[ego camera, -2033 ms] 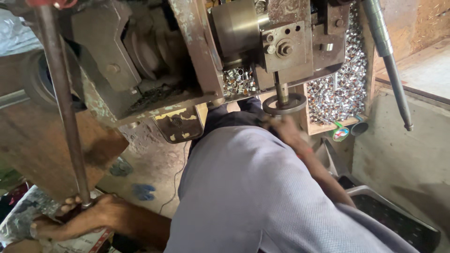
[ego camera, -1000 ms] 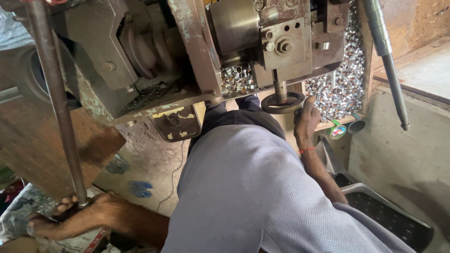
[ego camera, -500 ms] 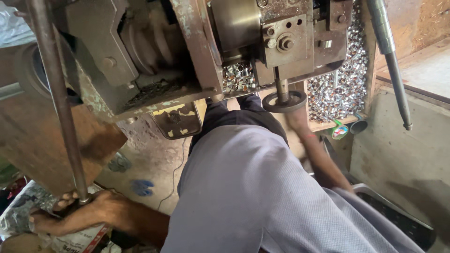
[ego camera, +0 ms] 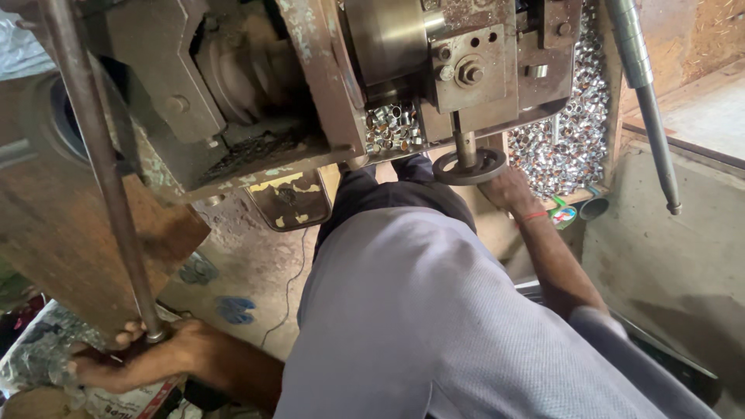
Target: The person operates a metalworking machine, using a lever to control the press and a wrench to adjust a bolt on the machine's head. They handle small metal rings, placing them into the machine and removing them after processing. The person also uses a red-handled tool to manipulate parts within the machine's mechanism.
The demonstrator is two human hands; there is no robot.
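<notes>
My left hand [ego camera: 128, 358] is closed around the lower end of a long steel rod [ego camera: 99, 174] that runs up along the left side of an old metal press [ego camera: 256, 93]. My right hand [ego camera: 510, 192], with a red thread at the wrist, reaches forward past my grey shirt and presses against the right edge of a dark round ring plate [ego camera: 469, 167] that hangs on a short shaft under the machine head. Its fingers are tucked beneath the plate and hidden.
A heap of small shiny metal rings [ego camera: 570, 128] fills a tray behind the machine, with more rings [ego camera: 394, 128] in an opening. A second steel bar [ego camera: 648, 101] slants down at the right. A concrete ledge [ego camera: 667, 256] lies to the right, and sacks [ego camera: 46, 365] at bottom left.
My right hand was raised beside the ring plate a second ago; it has come down and left against the plate's edge. My left hand has stayed on the rod.
</notes>
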